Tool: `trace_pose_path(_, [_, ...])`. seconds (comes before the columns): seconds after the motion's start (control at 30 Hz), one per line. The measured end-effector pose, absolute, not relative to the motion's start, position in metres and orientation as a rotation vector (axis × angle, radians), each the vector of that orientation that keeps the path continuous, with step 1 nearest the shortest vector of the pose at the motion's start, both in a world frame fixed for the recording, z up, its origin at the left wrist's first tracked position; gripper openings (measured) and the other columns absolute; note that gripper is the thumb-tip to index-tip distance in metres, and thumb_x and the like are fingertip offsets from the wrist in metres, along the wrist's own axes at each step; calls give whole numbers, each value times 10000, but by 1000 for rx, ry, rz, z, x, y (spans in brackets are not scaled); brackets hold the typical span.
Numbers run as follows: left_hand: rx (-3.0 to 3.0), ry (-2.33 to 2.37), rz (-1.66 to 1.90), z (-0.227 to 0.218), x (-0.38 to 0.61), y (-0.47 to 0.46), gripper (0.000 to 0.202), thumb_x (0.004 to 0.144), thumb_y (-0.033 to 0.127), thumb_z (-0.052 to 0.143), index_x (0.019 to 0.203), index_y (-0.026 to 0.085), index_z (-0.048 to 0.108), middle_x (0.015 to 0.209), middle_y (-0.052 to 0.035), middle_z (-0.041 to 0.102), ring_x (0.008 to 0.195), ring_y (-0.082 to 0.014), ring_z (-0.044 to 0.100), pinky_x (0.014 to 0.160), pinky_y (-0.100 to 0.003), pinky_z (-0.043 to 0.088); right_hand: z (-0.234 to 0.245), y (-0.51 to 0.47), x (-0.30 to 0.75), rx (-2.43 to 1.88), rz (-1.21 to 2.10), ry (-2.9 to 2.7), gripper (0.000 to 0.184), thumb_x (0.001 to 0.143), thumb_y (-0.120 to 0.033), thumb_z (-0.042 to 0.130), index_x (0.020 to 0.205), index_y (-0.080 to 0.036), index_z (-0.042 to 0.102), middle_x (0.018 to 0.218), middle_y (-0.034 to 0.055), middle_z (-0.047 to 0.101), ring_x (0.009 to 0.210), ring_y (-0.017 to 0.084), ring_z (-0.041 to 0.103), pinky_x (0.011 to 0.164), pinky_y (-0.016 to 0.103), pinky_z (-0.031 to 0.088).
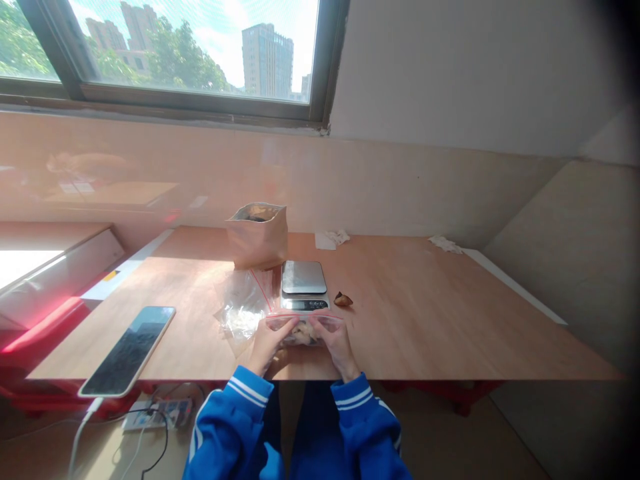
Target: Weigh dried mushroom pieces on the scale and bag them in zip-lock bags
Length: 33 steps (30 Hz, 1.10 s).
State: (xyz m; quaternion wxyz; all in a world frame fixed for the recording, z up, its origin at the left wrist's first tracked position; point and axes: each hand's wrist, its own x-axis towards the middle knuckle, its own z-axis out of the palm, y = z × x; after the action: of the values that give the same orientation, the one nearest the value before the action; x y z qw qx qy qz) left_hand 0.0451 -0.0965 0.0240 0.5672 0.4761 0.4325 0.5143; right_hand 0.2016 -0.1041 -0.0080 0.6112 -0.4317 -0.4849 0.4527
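Note:
A small clear zip bag (pixel 303 329) with pale pieces inside lies at the near edge of the wooden table (pixel 425 313). My left hand (pixel 267 343) pinches its red zip strip at the left end, fingers closed. My right hand (pixel 337 341) pinches the strip at the right end. Just behind the bag stands a small kitchen scale (pixel 303 285) with a bare steel plate. A loose brown piece (pixel 343 300) lies to the right of the scale.
An open brown paper bag (pixel 257 235) stands behind the scale. Empty clear zip bags (pixel 243 308) lie to its left. A phone (pixel 129 350) on a cable rests at the table's left front corner. Crumpled tissues (pixel 445 244) lie by the wall.

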Motion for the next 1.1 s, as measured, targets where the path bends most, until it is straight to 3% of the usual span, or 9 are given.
trace_pose_path(0.17, [1118, 997, 1185, 20, 45, -96, 338, 648, 390, 793, 848, 122, 746, 827, -99, 755, 772, -231, 706, 740, -323, 554, -10, -105, 201, -1020, 1023, -1106, 250, 741, -423, 714, 797, -180, 698, 624, -1, 630, 641, 168, 602, 627, 291, 502])
trace_pose_path(0.47, [1156, 991, 1236, 20, 46, -95, 294, 663, 372, 782, 821, 128, 732, 845, -88, 752, 806, -219, 700, 788, -322, 547, 1, -106, 197, -1027, 1014, -1128, 247, 756, -416, 699, 794, -172, 705, 663, 10, 646, 630, 158, 590, 589, 277, 489])
trace_pose_path(0.8, [1180, 979, 1174, 27, 50, -99, 278, 683, 380, 765, 813, 135, 749, 796, -89, 752, 754, -223, 700, 752, -325, 553, 0, -107, 196, -1026, 879, -1196, 195, 754, -379, 719, 800, -191, 749, 775, 29, 683, 760, 180, 620, 739, 312, 514])
trace_pose_path(1.1, [1189, 997, 1230, 18, 50, -97, 271, 679, 368, 767, 826, 143, 732, 837, -85, 751, 815, -219, 700, 818, -331, 542, 3, -109, 192, -1028, 808, -1195, 184, 767, -377, 699, 767, -196, 733, 776, 37, 686, 736, 179, 620, 738, 324, 527])
